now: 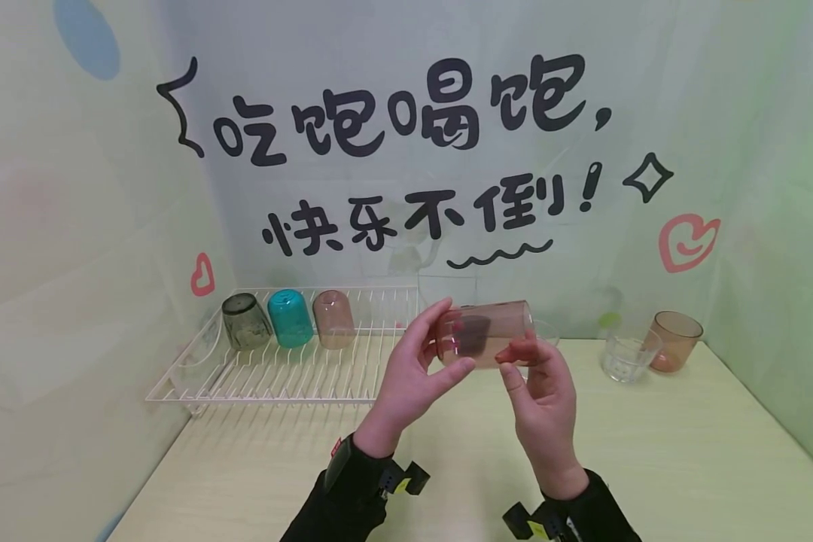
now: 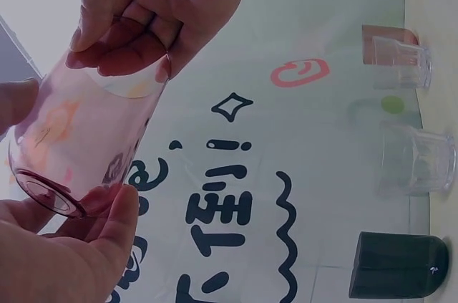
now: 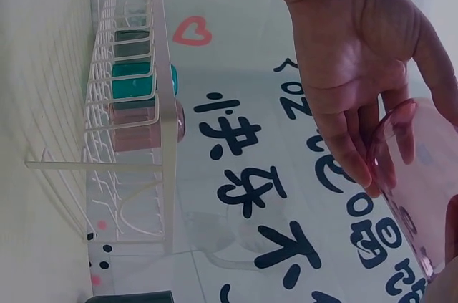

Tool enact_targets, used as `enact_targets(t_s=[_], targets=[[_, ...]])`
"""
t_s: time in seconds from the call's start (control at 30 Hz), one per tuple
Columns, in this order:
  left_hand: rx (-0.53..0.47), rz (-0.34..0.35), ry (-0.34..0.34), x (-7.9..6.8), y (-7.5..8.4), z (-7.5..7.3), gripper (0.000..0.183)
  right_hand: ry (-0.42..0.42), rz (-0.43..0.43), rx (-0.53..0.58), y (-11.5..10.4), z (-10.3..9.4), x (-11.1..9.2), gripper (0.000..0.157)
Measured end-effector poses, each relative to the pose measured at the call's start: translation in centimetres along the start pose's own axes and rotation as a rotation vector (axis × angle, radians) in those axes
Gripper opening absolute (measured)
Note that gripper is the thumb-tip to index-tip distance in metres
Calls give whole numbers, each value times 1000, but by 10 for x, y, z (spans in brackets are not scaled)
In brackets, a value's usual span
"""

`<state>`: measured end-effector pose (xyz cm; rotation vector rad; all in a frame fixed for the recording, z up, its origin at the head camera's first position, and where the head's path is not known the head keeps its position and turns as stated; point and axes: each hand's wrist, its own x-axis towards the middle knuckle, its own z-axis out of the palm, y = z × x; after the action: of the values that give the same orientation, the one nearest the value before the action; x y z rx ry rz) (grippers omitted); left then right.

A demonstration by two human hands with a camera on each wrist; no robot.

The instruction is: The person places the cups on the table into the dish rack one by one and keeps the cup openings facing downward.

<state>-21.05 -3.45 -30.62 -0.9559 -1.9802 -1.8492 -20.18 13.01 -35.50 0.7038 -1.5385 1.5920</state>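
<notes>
A see-through pink glass cup point(image 1: 497, 316) lies sideways in the air between both hands. My left hand point(image 1: 413, 376) grips its base end, thumb along the near side; in the left wrist view those fingers point(image 2: 107, 228) curl about the thick base. At the rim end, my right hand point(image 1: 549, 414) holds the cup by its edge. The left wrist view shows the right fingers point(image 2: 132, 56) inside the mouth, partly seen through the glass. In the right wrist view, the right hand point(image 3: 358, 52) is above the pink cup point(image 3: 422, 167), which is cut off by the frame.
A white wire rack point(image 1: 278, 391) at left bears upturned grey point(image 1: 245, 320), teal point(image 1: 290, 318) and pink point(image 1: 334, 320) cups. At right stand a clear cup point(image 1: 625, 360) and an amber cup point(image 1: 676, 342). Behind the hands are another clear cup point(image 2: 422, 160) and a dark cup point(image 2: 393, 266).
</notes>
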Motion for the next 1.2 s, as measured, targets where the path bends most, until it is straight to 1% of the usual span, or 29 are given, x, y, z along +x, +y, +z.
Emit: enact_targets(t_s=[0.03,0.17,0.3,0.43,0.53,0.63,0.73,0.77,0.87,0.97,1.03,1.13,1.2], targets=[[4,1,2,0,3,0,67,-2,0,3,0,0,0,30],[16,4,14,-1,6,0,66,-5,6,10,0,0,-1,29],[18,8,21,-1,4,0,66,-10,7,23,1,0,0,29],[14,24,22,0,-15,-2,67,-31,8,35,1,-2,1,31],[6,29,17,1,-26,-4,67,-53,14,7,2,-4,1,36],[3,16,14,1,-15,-5,66,-79,40,-53,3,-8,2,43],[13,-1,10,1,-4,-6,65,-111,87,-111,2,-13,2,51],[19,-8,10,1,-3,-7,66,-123,101,-120,2,-15,2,53],[35,-24,13,2,-12,-9,66,-165,126,-141,-2,-18,3,58],[49,-26,19,4,-25,-13,67,-206,119,-163,-9,-19,6,61],[53,-17,22,4,-29,-15,67,-227,102,-184,-14,-20,7,61],[64,-3,22,5,-31,-18,67,-247,62,-209,-17,-21,8,60],[69,-8,23,5,-30,-19,67,-256,35,-220,-16,-23,8,61]])
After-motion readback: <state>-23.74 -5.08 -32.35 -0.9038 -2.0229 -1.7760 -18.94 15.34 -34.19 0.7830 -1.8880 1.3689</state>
